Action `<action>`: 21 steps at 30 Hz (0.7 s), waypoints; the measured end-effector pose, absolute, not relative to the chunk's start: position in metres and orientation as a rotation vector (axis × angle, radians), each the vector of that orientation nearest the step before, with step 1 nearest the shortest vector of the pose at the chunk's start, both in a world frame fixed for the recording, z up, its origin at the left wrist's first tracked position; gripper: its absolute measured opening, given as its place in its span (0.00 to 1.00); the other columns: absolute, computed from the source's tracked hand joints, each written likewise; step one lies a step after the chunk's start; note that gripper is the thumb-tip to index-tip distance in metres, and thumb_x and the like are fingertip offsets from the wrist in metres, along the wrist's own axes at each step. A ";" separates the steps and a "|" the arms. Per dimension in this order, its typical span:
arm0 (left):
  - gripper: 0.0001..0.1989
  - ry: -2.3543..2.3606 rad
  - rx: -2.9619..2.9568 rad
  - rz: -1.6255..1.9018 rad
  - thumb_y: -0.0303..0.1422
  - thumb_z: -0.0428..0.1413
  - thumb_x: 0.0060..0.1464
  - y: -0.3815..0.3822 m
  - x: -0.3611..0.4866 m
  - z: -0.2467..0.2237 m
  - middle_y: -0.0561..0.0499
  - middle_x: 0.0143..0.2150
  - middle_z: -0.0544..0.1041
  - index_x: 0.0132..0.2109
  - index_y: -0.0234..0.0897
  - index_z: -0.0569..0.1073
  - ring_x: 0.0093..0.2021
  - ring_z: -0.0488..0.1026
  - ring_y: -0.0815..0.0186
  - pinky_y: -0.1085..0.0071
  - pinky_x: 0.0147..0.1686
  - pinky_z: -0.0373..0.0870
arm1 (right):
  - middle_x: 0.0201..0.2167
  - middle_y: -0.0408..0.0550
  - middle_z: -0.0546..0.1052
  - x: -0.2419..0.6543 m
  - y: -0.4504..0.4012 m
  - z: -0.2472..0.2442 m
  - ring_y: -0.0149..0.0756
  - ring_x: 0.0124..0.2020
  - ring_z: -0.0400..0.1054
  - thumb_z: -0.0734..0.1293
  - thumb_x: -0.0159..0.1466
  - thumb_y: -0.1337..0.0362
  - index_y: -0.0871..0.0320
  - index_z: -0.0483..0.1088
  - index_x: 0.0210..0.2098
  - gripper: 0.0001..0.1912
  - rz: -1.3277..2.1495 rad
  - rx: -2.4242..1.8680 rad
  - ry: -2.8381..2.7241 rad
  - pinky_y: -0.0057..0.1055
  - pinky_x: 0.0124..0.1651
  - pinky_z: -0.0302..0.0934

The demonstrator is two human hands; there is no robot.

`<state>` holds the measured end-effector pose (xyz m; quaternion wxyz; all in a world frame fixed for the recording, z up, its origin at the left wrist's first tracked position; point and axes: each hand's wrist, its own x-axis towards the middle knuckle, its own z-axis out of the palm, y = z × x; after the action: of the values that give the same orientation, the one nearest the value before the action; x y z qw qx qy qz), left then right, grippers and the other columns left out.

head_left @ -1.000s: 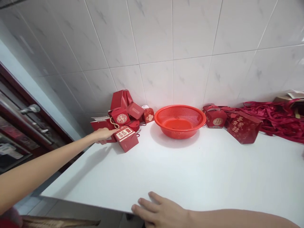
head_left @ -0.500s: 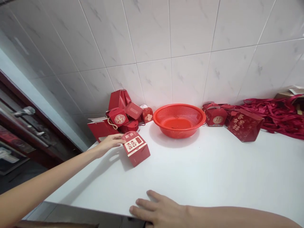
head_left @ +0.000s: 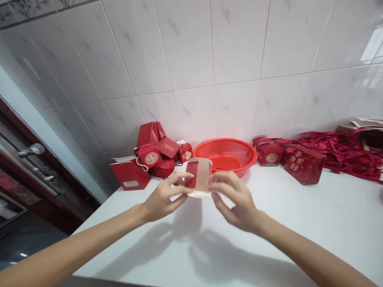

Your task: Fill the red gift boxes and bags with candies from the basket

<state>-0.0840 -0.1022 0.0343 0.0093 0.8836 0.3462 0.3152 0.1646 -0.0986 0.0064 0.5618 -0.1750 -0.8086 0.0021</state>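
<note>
Between my two hands, a small red paper box [head_left: 202, 174] with a pale band is raised above the white table [head_left: 269, 223], in front of the red plastic basket [head_left: 224, 162]. My left hand [head_left: 167, 195] grips its left side, thumb and fingers near the lower edge. On the opposite side, the fingers of my right hand [head_left: 235, 199] close on the right edge. The box is slightly blurred, and its far faces are hidden.
At the left, several red gift boxes [head_left: 151, 157] are heaped against the tiled wall [head_left: 191, 107], beside a red paper bag [head_left: 128, 173]. More red boxes [head_left: 303, 163] and a pile of red ribbons [head_left: 338, 149] lie at the right. A door handle [head_left: 31, 150] shows far left.
The box has been lifted off the table, moved right and turned to show another face. My right hand has left the table's front edge and taken hold of the box too.
</note>
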 end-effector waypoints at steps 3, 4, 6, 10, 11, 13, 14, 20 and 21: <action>0.13 0.873 2.972 0.849 0.25 0.49 0.62 -0.107 -0.074 0.020 0.40 0.56 0.76 0.41 0.41 0.78 0.42 0.78 0.64 0.67 0.40 0.77 | 0.56 0.57 0.72 0.176 -0.076 0.019 0.49 0.55 0.67 0.64 0.69 0.61 0.53 0.78 0.43 0.10 0.162 -0.596 -2.158 0.51 0.54 0.65; 0.13 0.847 3.006 0.803 0.25 0.49 0.62 -0.108 -0.071 0.016 0.40 0.56 0.77 0.40 0.41 0.78 0.45 0.78 0.62 0.66 0.41 0.77 | 0.58 0.56 0.71 0.178 -0.070 0.022 0.50 0.57 0.66 0.64 0.70 0.59 0.52 0.78 0.42 0.11 0.213 -0.627 -2.250 0.52 0.55 0.64; 0.11 0.852 3.036 0.692 0.25 0.49 0.60 -0.109 -0.067 0.011 0.40 0.56 0.77 0.38 0.40 0.76 0.46 0.78 0.60 0.64 0.42 0.77 | 0.58 0.55 0.72 0.181 -0.064 0.025 0.51 0.58 0.66 0.65 0.70 0.58 0.52 0.79 0.40 0.11 0.298 -0.667 -2.404 0.53 0.55 0.64; 0.06 0.840 3.052 0.416 0.25 0.50 0.53 -0.106 -0.066 0.015 0.39 0.58 0.76 0.35 0.38 0.70 0.38 0.77 0.62 0.67 0.36 0.74 | 0.55 0.54 0.75 0.184 -0.060 0.029 0.50 0.56 0.68 0.64 0.70 0.56 0.53 0.78 0.43 0.12 0.450 -0.649 -2.549 0.49 0.54 0.66; 0.05 0.829 3.043 0.360 0.25 0.50 0.51 -0.106 -0.067 0.017 0.40 0.58 0.75 0.35 0.38 0.69 0.36 0.77 0.63 0.67 0.35 0.73 | 0.55 0.53 0.75 0.184 -0.059 0.030 0.48 0.55 0.69 0.64 0.70 0.56 0.53 0.77 0.44 0.12 0.498 -0.624 -2.560 0.47 0.53 0.66; 0.05 0.839 3.005 0.309 0.27 0.51 0.51 -0.106 -0.070 0.021 0.40 0.57 0.75 0.36 0.39 0.69 0.34 0.75 0.63 0.68 0.34 0.71 | 0.54 0.53 0.76 0.186 -0.059 0.031 0.45 0.52 0.72 0.62 0.71 0.56 0.54 0.76 0.45 0.13 0.580 -0.609 -2.575 0.42 0.50 0.68; 0.04 0.859 2.980 0.319 0.29 0.51 0.52 -0.107 -0.071 0.023 0.40 0.56 0.75 0.36 0.39 0.69 0.34 0.75 0.64 0.68 0.34 0.70 | 0.54 0.53 0.76 0.187 -0.058 0.032 0.44 0.51 0.72 0.62 0.71 0.57 0.55 0.76 0.44 0.13 0.605 -0.625 -2.584 0.41 0.49 0.68; 0.15 1.171 2.727 0.547 0.35 0.45 0.63 -0.109 -0.079 0.029 0.47 0.34 0.75 0.28 0.38 0.67 0.29 0.68 0.67 0.70 0.32 0.66 | 0.52 0.52 0.78 0.202 -0.054 0.045 0.46 0.50 0.74 0.66 0.67 0.54 0.56 0.78 0.42 0.13 0.671 -0.716 -2.597 0.37 0.46 0.68; 0.16 1.257 2.683 0.531 0.35 0.45 0.63 -0.107 -0.079 0.030 0.49 0.29 0.72 0.26 0.38 0.66 0.27 0.66 0.67 0.70 0.30 0.64 | 0.51 0.52 0.78 0.206 -0.053 0.047 0.45 0.48 0.74 0.67 0.66 0.54 0.55 0.77 0.45 0.14 0.682 -0.727 -2.596 0.35 0.45 0.68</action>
<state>-0.0793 -0.1074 0.0299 0.0655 0.8894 0.4167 0.1761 0.2062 -0.0529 0.0468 0.1793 -0.2573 -0.9184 0.2412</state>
